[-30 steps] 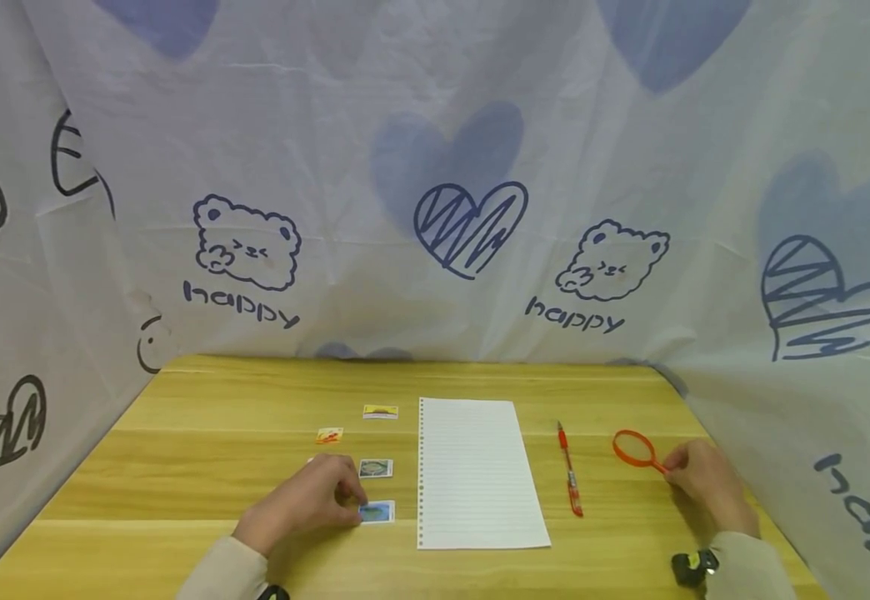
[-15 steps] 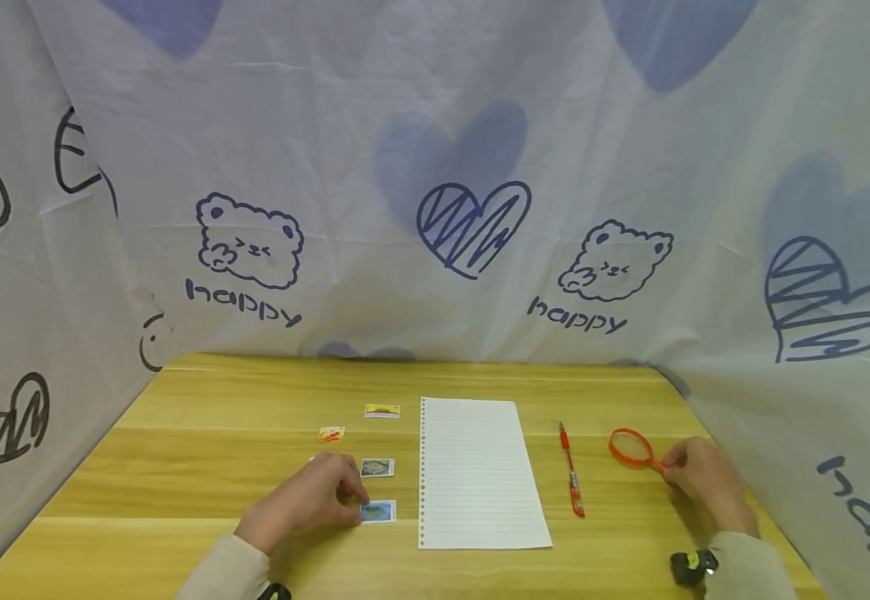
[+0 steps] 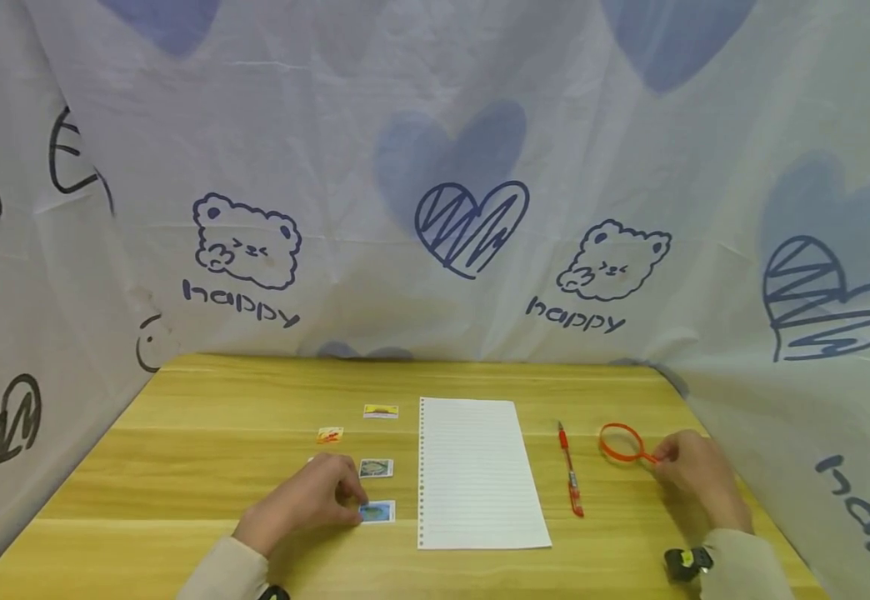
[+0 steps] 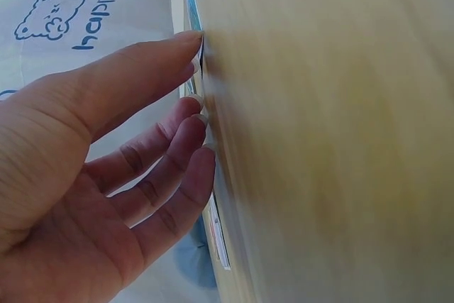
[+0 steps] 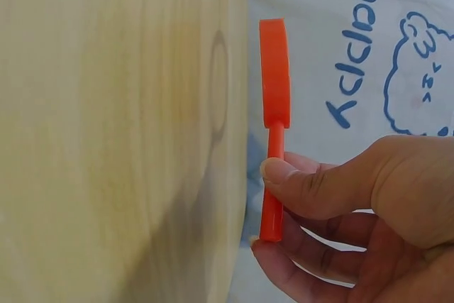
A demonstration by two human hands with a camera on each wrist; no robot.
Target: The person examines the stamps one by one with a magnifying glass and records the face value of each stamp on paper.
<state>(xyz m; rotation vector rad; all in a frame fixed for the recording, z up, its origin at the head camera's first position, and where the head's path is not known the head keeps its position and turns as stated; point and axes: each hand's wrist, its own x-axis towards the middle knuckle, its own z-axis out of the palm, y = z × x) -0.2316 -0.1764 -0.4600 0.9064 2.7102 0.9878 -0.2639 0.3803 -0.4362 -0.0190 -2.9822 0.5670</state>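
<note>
My right hand (image 3: 701, 475) grips the handle of a red magnifying glass (image 5: 275, 72), thumb on one side and fingers on the other. In the right wrist view the glass is raised off the table, its ring-shaped shadow lying on the wood. My left hand (image 3: 311, 497) rests low over the table, its thumb and index fingertips pinching the left edge of a blue postage stamp (image 3: 381, 512). The other fingers curve loosely beside the thumb in the left wrist view. Just behind lies a grey-green stamp (image 3: 377, 468).
A lined sheet of paper (image 3: 480, 475) lies mid-table, with a red pen (image 3: 570, 471) right of it. Farther back are a yellow stamp (image 3: 381, 412) and an orange-yellow stamp (image 3: 330, 436). A printed cloth (image 3: 360, 275) hangs behind and beside the wooden table (image 3: 142, 533).
The right hand has moved slightly left with the magnifying glass, bringing it closer to the pen. The left hand stays at the blue stamp.
</note>
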